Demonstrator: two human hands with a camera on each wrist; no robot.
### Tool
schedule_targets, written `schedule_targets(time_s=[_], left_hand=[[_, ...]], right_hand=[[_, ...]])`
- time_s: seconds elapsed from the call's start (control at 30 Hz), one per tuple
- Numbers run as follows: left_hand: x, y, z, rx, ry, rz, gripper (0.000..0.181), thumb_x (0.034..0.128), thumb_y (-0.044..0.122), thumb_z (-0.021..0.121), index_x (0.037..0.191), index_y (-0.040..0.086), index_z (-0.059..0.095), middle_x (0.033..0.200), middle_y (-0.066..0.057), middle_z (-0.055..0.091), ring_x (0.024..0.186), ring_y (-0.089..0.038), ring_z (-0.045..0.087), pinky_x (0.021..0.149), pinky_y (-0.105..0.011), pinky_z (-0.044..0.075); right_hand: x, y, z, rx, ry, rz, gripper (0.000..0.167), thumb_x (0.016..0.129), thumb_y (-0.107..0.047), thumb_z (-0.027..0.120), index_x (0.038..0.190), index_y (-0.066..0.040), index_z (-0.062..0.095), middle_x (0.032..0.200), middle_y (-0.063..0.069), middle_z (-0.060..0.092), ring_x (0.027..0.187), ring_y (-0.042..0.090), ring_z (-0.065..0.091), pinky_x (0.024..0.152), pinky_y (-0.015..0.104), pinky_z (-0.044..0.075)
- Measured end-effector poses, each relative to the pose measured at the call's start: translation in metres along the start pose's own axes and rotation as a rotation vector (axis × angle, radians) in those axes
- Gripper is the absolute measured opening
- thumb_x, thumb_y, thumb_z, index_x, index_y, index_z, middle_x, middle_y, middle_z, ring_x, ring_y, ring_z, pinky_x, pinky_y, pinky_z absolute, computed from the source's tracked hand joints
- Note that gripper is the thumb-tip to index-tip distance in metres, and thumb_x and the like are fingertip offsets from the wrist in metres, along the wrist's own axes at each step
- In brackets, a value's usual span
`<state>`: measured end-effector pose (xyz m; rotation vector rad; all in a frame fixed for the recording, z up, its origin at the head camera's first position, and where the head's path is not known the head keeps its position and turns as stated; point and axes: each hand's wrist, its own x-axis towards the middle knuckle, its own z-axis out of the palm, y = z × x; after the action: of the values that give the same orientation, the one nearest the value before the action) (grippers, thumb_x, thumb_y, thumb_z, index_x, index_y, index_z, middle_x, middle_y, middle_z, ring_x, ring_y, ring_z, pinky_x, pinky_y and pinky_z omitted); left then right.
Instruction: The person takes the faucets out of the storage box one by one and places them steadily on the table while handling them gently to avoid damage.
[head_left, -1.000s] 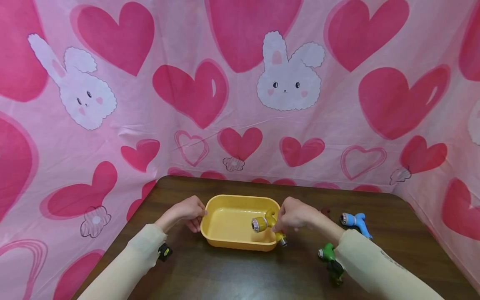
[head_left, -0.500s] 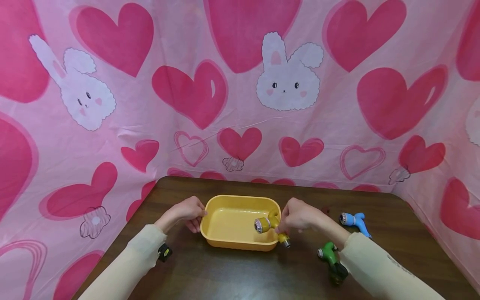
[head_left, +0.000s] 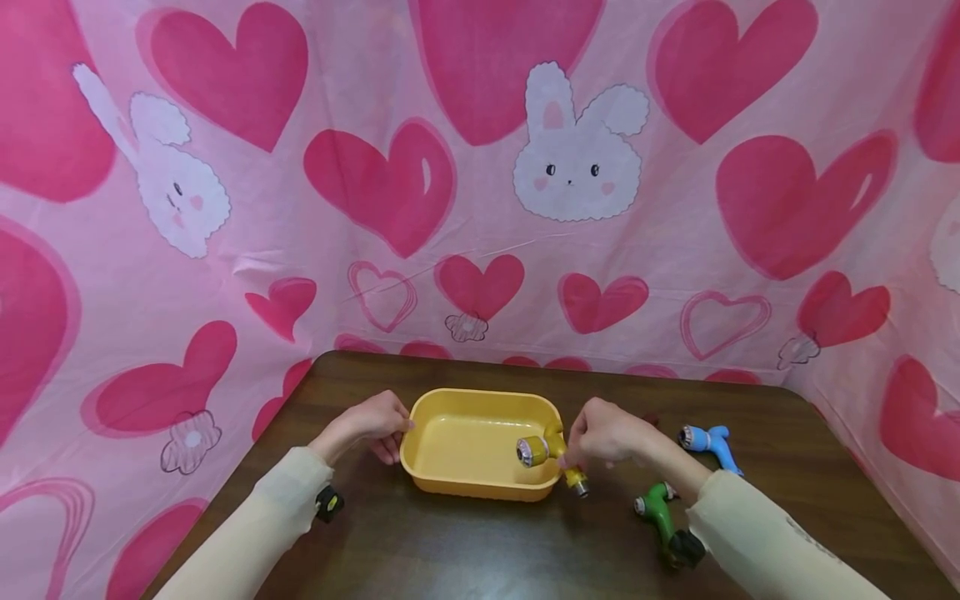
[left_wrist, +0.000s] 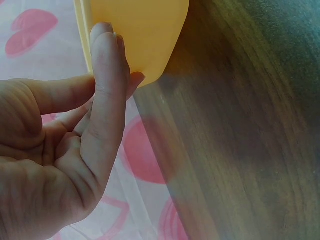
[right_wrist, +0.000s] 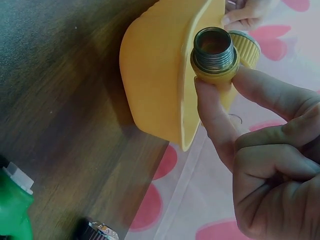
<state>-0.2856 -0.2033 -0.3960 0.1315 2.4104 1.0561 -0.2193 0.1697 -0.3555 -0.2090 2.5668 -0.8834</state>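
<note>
A yellow plastic basin stands near the middle of the table. At its left end my left hand pinches the rim, as the left wrist view confirms with thumb and fingers at the wall. Above the basin's right end, my right hand holds a yellow tap-like fitting between thumb and fingers. It has a ribbed round head and a side branch. In the right wrist view, the fitting's threaded metal end faces the camera. The head overhangs the basin; the threaded end lies outside the right rim.
To the right lie a blue fitting and a green one, which is close to the right sleeve. A dark red item is partly hidden behind the right forearm. A pink heart-patterned cloth hangs round the brown table.
My right hand and the yellow fitting have shifted slightly rightward, so more of the fitting lies past the basin's right rim. The left hand and basin stay where they were.
</note>
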Motion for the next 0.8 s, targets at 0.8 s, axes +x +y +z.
schedule_targets(time_s=[0.8], left_hand=[[0.001, -0.002, -0.001, -0.018, -0.015, 0.006, 0.019, 0.1049, 0.007, 0.062, 0.099, -0.003, 0.077, 0.072, -0.017, 0.069, 0.052, -0.021, 0.069, 0.054, -0.035, 0.063]], right_hand=[[-0.01, 0.017, -0.005, 0.017, 0.006, 0.028, 0.025, 0.086, -0.027, 0.089, 0.072, -0.01, 0.076, 0.074, 0.005, 0.073, 0.07, 0.024, 0.06, 0.047, 0.022, 0.04]])
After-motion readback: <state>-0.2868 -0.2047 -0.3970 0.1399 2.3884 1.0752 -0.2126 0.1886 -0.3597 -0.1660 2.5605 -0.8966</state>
